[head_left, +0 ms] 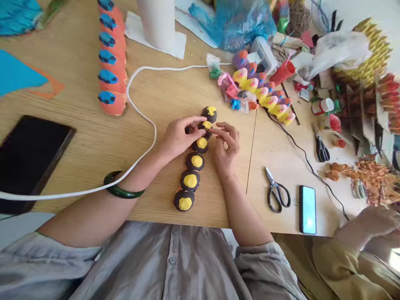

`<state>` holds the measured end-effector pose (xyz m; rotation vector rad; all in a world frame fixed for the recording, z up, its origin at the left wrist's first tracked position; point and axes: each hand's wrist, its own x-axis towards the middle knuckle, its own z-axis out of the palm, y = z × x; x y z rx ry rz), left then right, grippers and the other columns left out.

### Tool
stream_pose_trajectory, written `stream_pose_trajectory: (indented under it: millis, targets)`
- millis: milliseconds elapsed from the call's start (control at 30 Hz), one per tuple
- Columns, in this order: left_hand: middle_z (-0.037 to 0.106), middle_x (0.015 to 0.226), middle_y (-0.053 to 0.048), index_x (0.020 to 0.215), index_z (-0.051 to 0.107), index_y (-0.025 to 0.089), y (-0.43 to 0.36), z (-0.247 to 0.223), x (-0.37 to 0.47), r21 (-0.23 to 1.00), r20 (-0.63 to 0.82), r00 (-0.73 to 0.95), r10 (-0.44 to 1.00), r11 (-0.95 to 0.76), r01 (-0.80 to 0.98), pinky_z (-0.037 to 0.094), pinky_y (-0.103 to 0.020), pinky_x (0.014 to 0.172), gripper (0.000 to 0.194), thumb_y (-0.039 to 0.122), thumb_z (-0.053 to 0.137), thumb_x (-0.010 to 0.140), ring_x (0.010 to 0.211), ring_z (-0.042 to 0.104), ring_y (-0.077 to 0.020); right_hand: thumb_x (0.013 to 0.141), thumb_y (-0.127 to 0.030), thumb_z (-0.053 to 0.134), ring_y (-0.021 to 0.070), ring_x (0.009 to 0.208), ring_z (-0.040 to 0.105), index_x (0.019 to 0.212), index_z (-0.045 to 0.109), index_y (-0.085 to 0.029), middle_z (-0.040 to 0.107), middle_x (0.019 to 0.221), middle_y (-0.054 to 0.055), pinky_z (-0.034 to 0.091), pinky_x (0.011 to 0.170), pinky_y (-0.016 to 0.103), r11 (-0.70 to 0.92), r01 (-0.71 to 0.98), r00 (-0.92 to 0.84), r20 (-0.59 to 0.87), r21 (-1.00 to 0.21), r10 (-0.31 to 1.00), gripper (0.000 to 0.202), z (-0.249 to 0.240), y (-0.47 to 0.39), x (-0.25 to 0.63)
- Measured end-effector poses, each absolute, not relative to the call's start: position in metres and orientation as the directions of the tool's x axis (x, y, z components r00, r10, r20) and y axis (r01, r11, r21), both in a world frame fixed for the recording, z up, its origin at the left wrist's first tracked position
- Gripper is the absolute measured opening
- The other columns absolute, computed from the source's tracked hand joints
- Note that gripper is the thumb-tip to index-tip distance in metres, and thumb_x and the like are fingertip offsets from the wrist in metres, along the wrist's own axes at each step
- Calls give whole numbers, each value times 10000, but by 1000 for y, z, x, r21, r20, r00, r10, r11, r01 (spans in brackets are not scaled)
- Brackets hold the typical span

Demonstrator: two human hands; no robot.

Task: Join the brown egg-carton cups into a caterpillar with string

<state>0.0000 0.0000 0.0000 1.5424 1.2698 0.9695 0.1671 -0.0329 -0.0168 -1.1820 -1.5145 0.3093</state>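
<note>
A row of rounded dark brown clay-like pieces with yellow centres [190, 181] runs up the table in front of me. It looks like a strip of egg-carton cups. The farthest piece [209, 113] has small black dots on its yellow part; the nearer ones are plain yellow. My left hand [181, 135] grips the second piece from the far end between thumb and forefinger. From the other side, my right hand [227, 143] touches that piece's yellow centre [206, 125] with a fingertip, its fingers apart. Whether a tiny bit sits under that fingertip is hidden.
Black-handled scissors [276, 191] and a lit phone [308, 209] lie right. An orange-and-blue row [111, 79] stands left, beside a white cable [142, 106]. A dark tablet [29, 154] lies left. Yellow-and-purple rows [265, 93] and craft clutter fill the back right. Another person's arm [365, 227] shows right.
</note>
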Motion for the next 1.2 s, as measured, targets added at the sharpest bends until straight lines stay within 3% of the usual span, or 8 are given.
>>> stream_pose_trajectory:
  millis: [333,533,633,867,1200]
  targets:
    - [719,828,-13,1263,773,184,-2,1,-2,963,34,177,984,-79,257,456,-280,745,456,329,703,836,756,600,-152,950,-114,492,225,1136,628,962,772,-286,690,1146,46,538,980,467,388,418,178,493,-822,852,328,-17,-36,165]
    - [722,806,-29,1183,798,153,-3,7,2,977,29,132,991,-56,206,460,-273,715,441,437,704,860,754,608,-158,935,-119,465,205,1110,672,981,728,-246,684,1168,64,617,741,331,307,271,216,369,-912,904,295,-15,-35,161]
    - [717,785,-25,1147,804,146,-3,8,6,976,29,99,995,-50,213,463,-266,708,433,448,727,847,740,606,-155,939,-118,473,190,1095,678,969,713,-242,685,1157,59,618,699,288,296,259,216,354,-919,910,272,-15,-35,159]
    - [725,806,-19,1151,801,141,-3,9,8,968,40,87,995,-60,242,473,-256,715,399,352,753,816,722,598,-136,942,-108,492,187,1124,675,965,704,-237,692,1153,59,621,708,277,300,276,204,360,-913,910,249,-15,-35,160]
    - [675,747,-8,1166,795,150,-5,11,4,980,11,132,991,-37,196,455,-279,709,412,399,696,853,716,582,-149,940,-139,491,204,1128,668,971,713,-237,682,1166,70,622,731,307,285,239,230,339,-928,912,245,-16,-35,160]
